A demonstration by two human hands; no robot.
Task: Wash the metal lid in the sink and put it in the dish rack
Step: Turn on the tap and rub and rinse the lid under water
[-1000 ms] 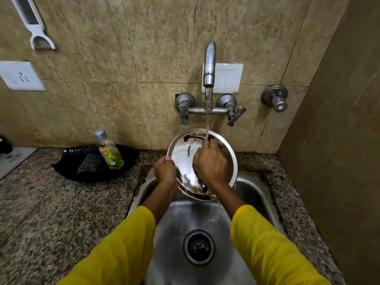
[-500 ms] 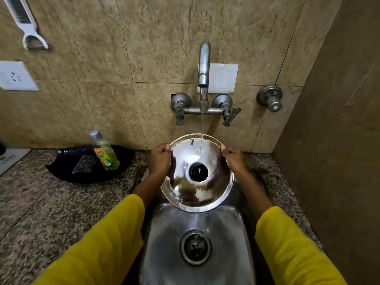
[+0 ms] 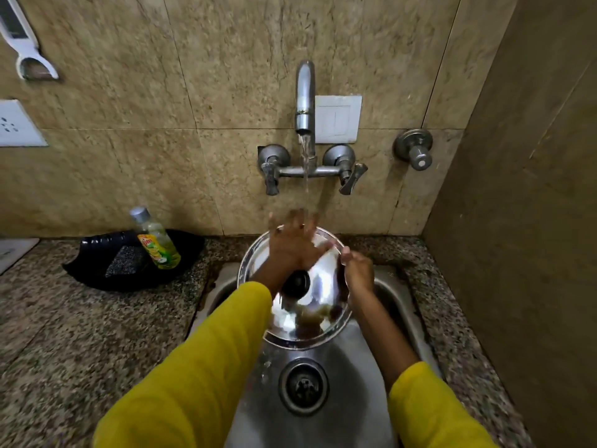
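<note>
Head view, metal lid [image 3: 318, 287] over sink [image 3: 400, 305], left hand [image 3: 292, 244] fingers spread flat on it under tap [image 3: 305, 95] water, right hand [image 3: 357, 273] pinching its right rim.

The round, shiny metal lid [image 3: 315, 286] with a black knob [image 3: 296, 282] is held tilted over the steel sink [image 3: 352, 376], under running water.

The scene is dimly and warmly lit, with corners darkened toward 4 and 8 o'clock. Strong glare is thrown off the metal lid [image 3: 318, 286] and the sink [image 3: 361, 360] basin. The left hand [image 3: 292, 245] is smeared by motion blur. Straight wall lines are bowed by wide-angle distortion at the edges.
</note>
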